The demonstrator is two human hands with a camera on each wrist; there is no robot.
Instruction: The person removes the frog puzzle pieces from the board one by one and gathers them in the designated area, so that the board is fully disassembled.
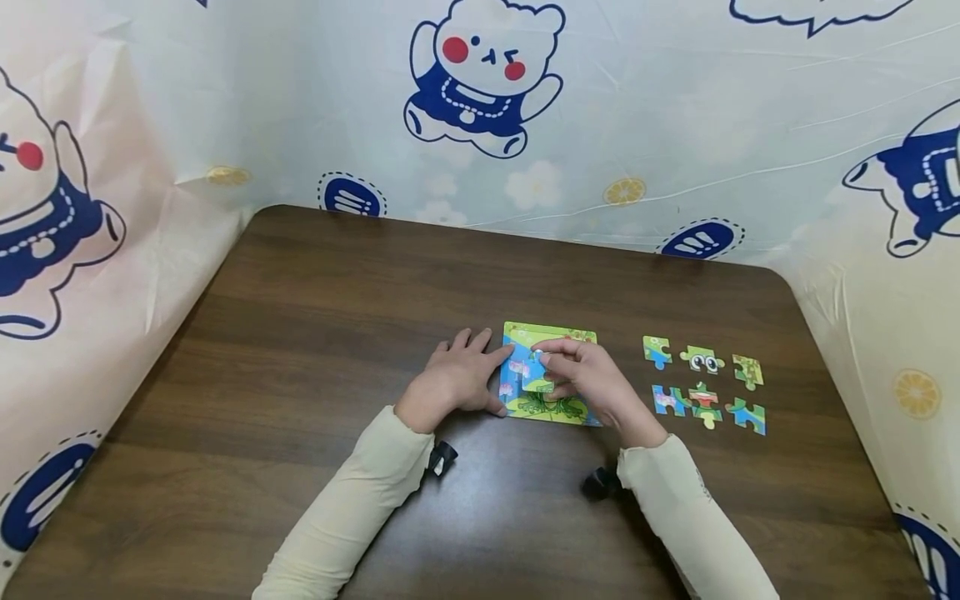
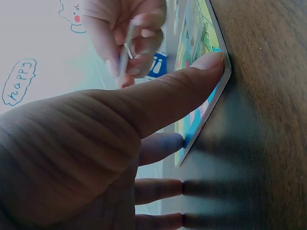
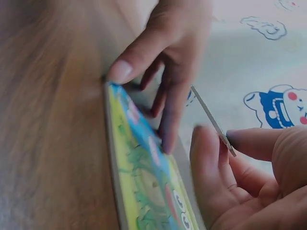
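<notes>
A frog-picture puzzle board [image 1: 551,331] lies on the table between the two hands. My left hand [image 1: 457,377] is spread at its left side; the left wrist view has the thumb [image 2: 206,62] resting on the board's corner and the index fingertip at its edge, while the other fingertips touch the table. With thumb and fingers, my right hand [image 1: 592,382] pinches a jigsaw piece [image 1: 536,375], blue and green on its face. In the right wrist view the piece [image 3: 209,115] appears edge-on, raised above the board and tilted.
To the right of the board, several loose jigsaw pieces lie in two rows, one with big eyes [image 1: 703,362]. The brown table [image 1: 360,292] backs onto a printed cloth [image 1: 300,108] hung around it. Each sleeve has a small black device [image 1: 442,458] at the wrist.
</notes>
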